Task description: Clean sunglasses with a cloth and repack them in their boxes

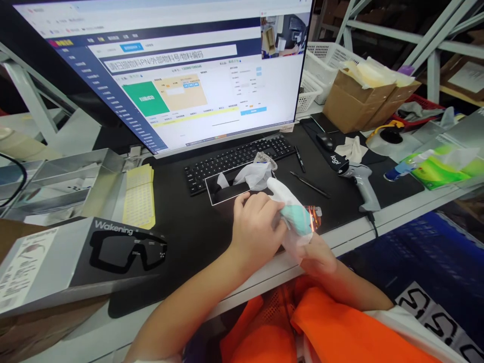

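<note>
My left hand (257, 222) is closed, with bent fingers pinching the near side of a pair of sunglasses (300, 219). Their shiny lens reflects teal and orange, and part of them sits in white wrapping (282, 194). From below, my right hand (319, 252) grips the same sunglasses through thin whitish film; its fingers are largely hidden. Just beyond my left hand lies a flat dark box (221, 196) with a white edge, crumpled white wrapping (255, 176) on top. A grey carton (128, 252) printed "Wakening" with a picture of glasses stands at left.
A monitor (181, 75) rises behind a black keyboard (204, 174). Two black pen-like sticks, one a thin pen (310, 184), lie on the desk mat. Rightward are a barcode scanner (359, 184), a mouse (325, 142) and cardboard boxes (350, 101). Yellow sticker sheets (139, 196) lie at left.
</note>
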Tool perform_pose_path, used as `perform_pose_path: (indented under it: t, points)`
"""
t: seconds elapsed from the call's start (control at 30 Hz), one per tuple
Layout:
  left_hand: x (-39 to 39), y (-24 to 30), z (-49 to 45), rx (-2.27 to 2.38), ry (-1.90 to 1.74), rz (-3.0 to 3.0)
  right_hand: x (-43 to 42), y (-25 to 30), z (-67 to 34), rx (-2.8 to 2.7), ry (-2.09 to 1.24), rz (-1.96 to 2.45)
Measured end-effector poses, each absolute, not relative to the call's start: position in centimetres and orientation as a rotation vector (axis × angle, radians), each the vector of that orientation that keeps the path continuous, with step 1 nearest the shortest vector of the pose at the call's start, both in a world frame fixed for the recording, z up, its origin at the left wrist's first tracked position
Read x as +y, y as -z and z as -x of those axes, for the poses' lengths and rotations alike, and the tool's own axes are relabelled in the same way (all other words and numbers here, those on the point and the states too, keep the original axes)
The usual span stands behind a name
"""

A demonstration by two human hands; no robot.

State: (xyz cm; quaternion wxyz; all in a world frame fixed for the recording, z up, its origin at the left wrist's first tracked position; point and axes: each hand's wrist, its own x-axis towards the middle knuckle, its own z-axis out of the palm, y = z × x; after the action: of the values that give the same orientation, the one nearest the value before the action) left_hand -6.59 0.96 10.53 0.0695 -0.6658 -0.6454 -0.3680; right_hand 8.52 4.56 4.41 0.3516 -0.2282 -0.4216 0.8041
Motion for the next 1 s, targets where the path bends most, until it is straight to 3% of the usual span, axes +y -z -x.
perform_pose_path:
  t: [0.33,0.57,1.0]
  points:
    - [1.2,-10.9,7.0,-1.964,1.059,1.951,5.0,-7.6,-8.8,-0.808,-2.263,0.404]
    - [1.4,-10.9,7.5,-1.952,1.102,1.927,5.8,-6.2,-9.0,-0.752,-2.221,0.497]
    - [0.8,-10.8,6.3,-1.947,1.037,2.056,5.1,-3.7,-8.8,-1.240,-2.061,0.721]
